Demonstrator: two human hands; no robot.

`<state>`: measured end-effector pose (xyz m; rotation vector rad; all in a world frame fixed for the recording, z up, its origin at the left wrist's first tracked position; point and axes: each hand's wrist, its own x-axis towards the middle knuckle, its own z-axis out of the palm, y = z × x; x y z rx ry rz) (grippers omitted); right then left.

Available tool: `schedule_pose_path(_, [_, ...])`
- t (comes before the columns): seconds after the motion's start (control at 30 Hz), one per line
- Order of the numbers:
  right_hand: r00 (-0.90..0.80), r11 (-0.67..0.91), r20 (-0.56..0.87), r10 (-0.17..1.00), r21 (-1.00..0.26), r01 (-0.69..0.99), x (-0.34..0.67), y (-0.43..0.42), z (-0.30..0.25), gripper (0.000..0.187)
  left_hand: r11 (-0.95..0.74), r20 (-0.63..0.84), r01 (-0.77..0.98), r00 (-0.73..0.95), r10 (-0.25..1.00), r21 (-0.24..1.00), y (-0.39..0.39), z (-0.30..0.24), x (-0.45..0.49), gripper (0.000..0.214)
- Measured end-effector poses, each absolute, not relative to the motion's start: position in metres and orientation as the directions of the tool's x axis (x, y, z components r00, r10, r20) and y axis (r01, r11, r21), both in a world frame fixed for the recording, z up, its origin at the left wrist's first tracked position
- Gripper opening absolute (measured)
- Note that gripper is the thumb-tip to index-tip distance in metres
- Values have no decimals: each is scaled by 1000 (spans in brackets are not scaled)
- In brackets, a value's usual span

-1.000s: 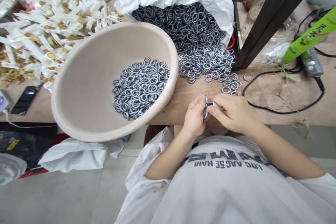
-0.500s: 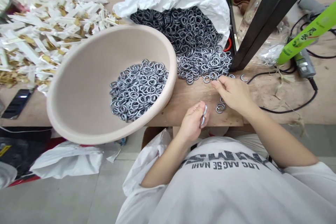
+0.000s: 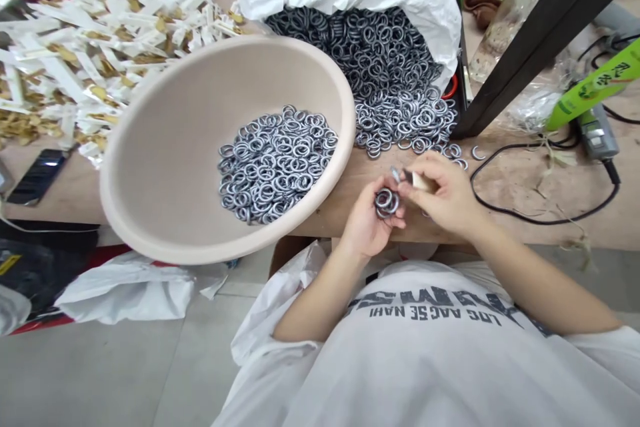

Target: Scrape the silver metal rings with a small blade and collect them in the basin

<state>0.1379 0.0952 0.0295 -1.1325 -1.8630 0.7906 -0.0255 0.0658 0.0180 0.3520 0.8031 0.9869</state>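
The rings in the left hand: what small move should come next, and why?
Probably the right hand should bring the small pale piece it pinches to the rings in the left hand, since the piece sits just beside them.

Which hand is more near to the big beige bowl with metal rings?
The left hand is nearer: it is just beside the rim of the beige bowl, not touching it. The right hand is farther, on the other side of the left hand.

Silver-grey metal rings (image 3: 275,163), beige basin (image 3: 160,167), white shirt (image 3: 430,353) with dark lettering
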Motion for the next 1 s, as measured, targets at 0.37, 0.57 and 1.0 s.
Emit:
schedule_pose_path(0.37, [-146, 299, 277, 950, -939, 168, 145, 69, 11, 25, 474, -389, -485, 271, 880, 734, 60, 21, -2, 47])
schedule_pose_path(0.57, [-160, 280, 266, 951, -958, 70, 141, 67, 14, 17, 469, -382, -476, 273, 883, 744, 56, 18, 1, 49])
schedule_pose_path(1.0, [-362, 334, 139, 922, -757, 561, 154, 61, 38, 36, 440, -395, -534, 204, 896, 722, 56, 24, -3, 49])
